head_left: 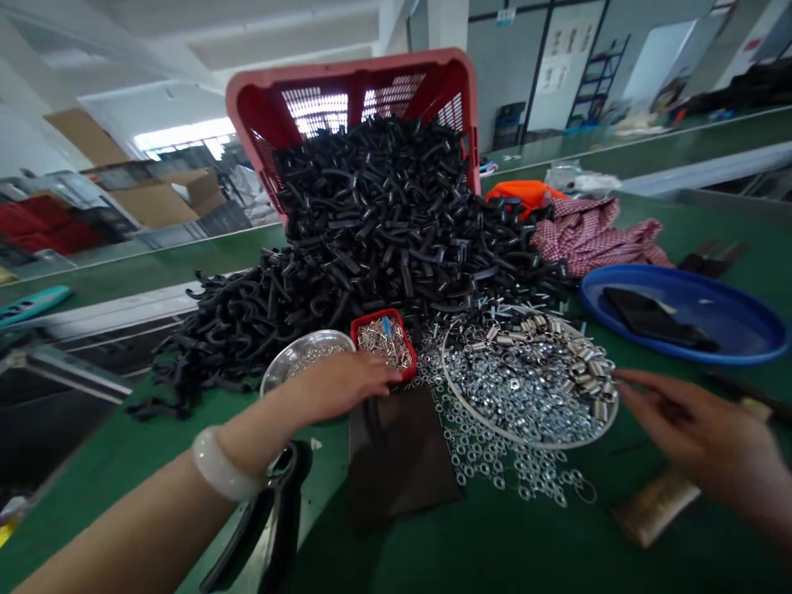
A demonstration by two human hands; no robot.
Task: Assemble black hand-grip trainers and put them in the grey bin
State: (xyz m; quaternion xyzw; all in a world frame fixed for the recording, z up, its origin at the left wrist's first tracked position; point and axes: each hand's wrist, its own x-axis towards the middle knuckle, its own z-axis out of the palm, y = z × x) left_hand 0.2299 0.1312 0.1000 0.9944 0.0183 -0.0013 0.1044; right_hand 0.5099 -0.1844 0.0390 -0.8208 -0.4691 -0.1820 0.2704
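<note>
My left hand reaches over the rim of a steel bowl of small metal pieces, its fingers stretched toward a red basket of small screws. Below its fingertips a black curved piece lies on a dark flat pad. My right hand, slightly blurred, is at the right edge of a round tray. Its fingers are apart, close to metal springs heaped there beside many nuts. I make out nothing in either hand.
A tipped red crate spills a large heap of black curved parts across the back. Loose nuts lie before the tray. A blue tray, checked cloth, wooden handle and black-handled tool lie around.
</note>
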